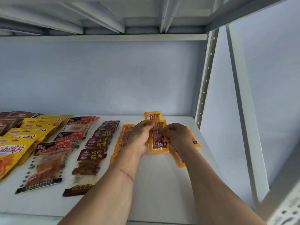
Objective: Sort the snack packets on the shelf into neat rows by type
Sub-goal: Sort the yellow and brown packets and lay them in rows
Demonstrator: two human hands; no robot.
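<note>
Both hands hold one orange snack packet (158, 140) upright over the white shelf (159, 184). My left hand (140, 137) grips its left edge and my right hand (177, 135) pinches its right edge. Another orange packet (153, 115) lies flat behind it near the back wall. More orange packets lie in a row to the left (121, 144), partly hidden by my left forearm, and to the right (194, 141) under my right hand. Further left run rows of dark brown packets (95, 143), red-topped packets (53, 158) and yellow bags (17, 143).
Dark red packets (14, 116) sit at the far back left. A white perforated upright post (206, 78) stands at the shelf's right back corner. The upper shelf's underside (103, 18) hangs overhead. A grey wall closes the back.
</note>
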